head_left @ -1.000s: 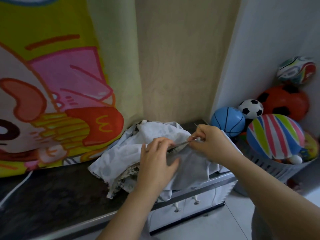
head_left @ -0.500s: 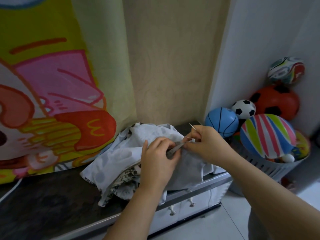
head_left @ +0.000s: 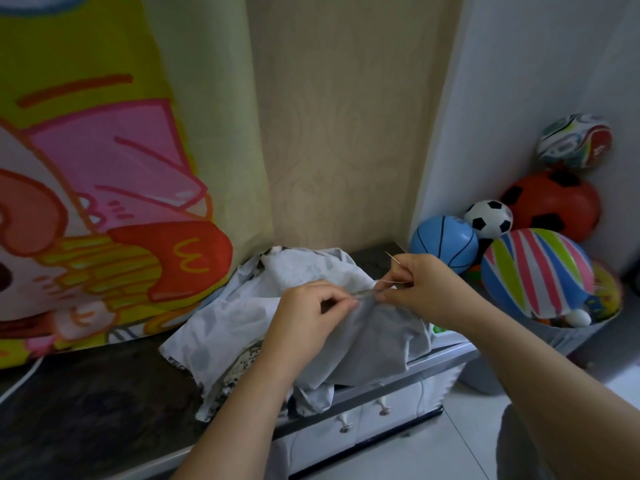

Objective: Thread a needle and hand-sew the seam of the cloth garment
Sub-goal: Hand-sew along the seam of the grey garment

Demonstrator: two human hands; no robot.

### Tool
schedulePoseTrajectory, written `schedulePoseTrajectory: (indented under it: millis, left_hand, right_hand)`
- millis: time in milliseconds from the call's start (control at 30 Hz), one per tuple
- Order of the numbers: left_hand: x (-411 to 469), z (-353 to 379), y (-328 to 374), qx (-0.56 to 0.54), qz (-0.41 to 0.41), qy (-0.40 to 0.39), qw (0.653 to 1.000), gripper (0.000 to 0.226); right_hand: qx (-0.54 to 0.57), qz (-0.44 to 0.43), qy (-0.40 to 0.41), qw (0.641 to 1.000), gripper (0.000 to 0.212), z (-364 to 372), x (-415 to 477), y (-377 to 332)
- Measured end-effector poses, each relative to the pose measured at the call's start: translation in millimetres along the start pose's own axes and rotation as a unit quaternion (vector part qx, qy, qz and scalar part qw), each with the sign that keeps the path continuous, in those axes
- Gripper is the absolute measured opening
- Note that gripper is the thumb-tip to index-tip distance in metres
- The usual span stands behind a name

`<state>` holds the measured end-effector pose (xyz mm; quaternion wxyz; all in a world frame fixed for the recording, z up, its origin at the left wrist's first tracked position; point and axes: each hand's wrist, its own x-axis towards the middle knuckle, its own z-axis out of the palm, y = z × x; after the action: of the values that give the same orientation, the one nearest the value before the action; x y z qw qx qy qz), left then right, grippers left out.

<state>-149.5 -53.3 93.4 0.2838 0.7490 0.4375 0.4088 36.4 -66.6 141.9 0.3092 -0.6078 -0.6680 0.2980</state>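
Gripping cloth (head_left: 242,306), the left hand (head_left: 304,317) meets the right hand (head_left: 426,289) pinching a half-hidden needle (head_left: 391,257) (thread (head_left: 391,281) faint).

At the back edge of the dark counter (head_left: 86,403) you see a cartoon banner (head_left: 104,168) in yellow, pink and red, standing against the wall. Beside it is a beige patterned wall panel (head_left: 339,133). A white cable (head_left: 20,379) crosses the counter's left end. Below the front edge you find white drawers with two small knobs (head_left: 346,426). Past the counter's right end, a grey basket (head_left: 571,337) on the tiled floor (head_left: 415,455) holds a heap of balls: a blue ball (head_left: 443,242), a black-and-white football (head_left: 490,218), a red-and-black ball (head_left: 554,206), a striped ball (head_left: 533,271) and, topmost, a multicoloured ball (head_left: 575,140).
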Motion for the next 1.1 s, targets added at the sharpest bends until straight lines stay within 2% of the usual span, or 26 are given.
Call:
schedulePoseTrajectory:
  millis: [100,200,300,433,667,800,967,1100]
  left_hand:
    - [-1,-2,1,-0.026,-0.049,0.005,0.998,0.005]
    - [0,-2,-1,-0.045,-0.065,0.015,0.997,0.016]
    - [3,0,-2,-0.058,-0.087,-0.022,0.994,0.027]
    - [5,5,-1,-0.017,-0.09,-0.071,0.993,0.022]
    - [4,31,-4,-0.065,-0.101,-0.064,0.991,0.023]
    - [7,38,-7,-0.092,-0.112,-0.101,0.984,0.022]
    - [12,42,-11,-0.095,-0.092,-0.121,0.984,0.009]
    - [16,45,-21,-0.119,-0.099,-0.123,0.98,0.009]
  right_hand:
    - [0.029,0.008,-0.005,1.0,0.044,-1,0,2]
    - [0.038,0.014,-0.018,0.999,0.042,-3,-2,3]
    - [0.048,0.023,-0.031,0.998,0.04,-5,-3,5]
    - [0.091,0.045,-0.057,0.993,0.045,-5,-3,11]
    - [0.101,0.079,-0.05,0.991,0.045,-9,4,32]
    - [0.122,0.086,-0.057,0.987,0.048,-9,3,48]
    - [0.077,0.096,-0.062,0.991,0.05,-9,3,66]
    - [0.042,0.087,-0.061,0.994,0.045,-4,6,70]
